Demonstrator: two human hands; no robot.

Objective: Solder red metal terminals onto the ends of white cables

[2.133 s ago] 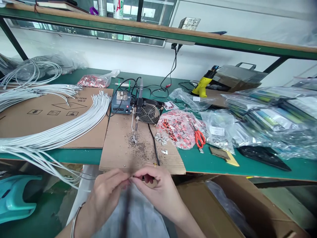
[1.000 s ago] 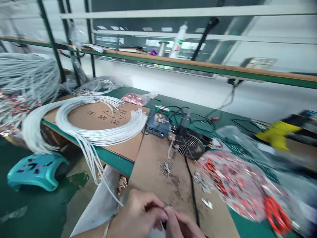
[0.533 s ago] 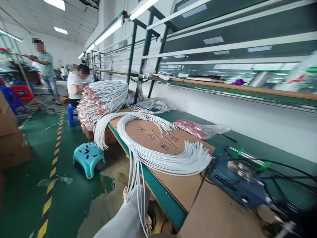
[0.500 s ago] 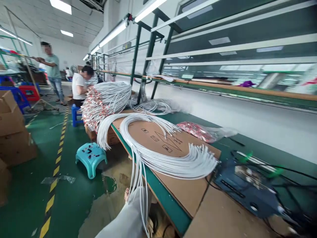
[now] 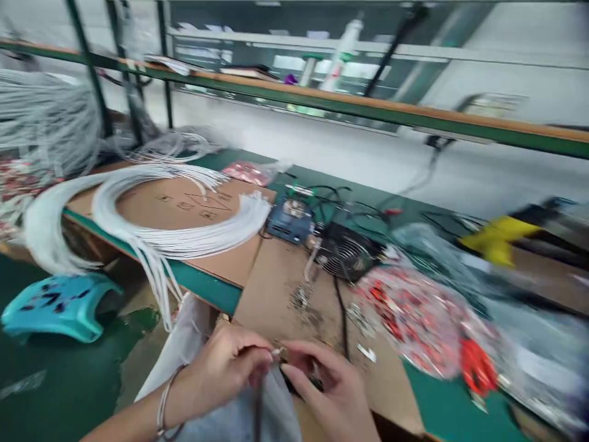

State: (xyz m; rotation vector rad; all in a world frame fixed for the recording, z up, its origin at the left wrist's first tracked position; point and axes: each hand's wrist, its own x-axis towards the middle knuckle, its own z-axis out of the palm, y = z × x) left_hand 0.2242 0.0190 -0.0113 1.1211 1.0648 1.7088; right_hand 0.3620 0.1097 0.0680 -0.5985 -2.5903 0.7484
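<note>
My left hand [image 5: 234, 362] is closed in a pinch on a small whitish piece [image 5: 277, 353], low in the middle of the view. A dark, blurred strand [image 5: 257, 408] hangs below those fingers. Facing it, my right hand [image 5: 329, 383] has its thumb and forefinger curled in at the piece's other end; what lies between these fingertips is too blurred to tell. Just beyond the hands, small metal parts [image 5: 301, 298] lie on the cardboard sheet [image 5: 271, 288]. To the left, a curved bundle of white cables [image 5: 193, 242] rests on cardboard, some of its ends hanging over the bench edge.
A blue device [image 5: 289, 221] and a black fan [image 5: 343, 252] stand behind the metal parts. Bags of red parts [image 5: 418, 319], red-handled pliers [image 5: 478, 368] and a yellow tool [image 5: 499, 236] lie rightward. A turquoise stool [image 5: 64, 307] is at left. A shelf [image 5: 322, 98] runs above.
The view has swung right and down toward the bench. Both my hands have come into view, held together at a small whitish piece. The cable bundle now appears farther left.
</note>
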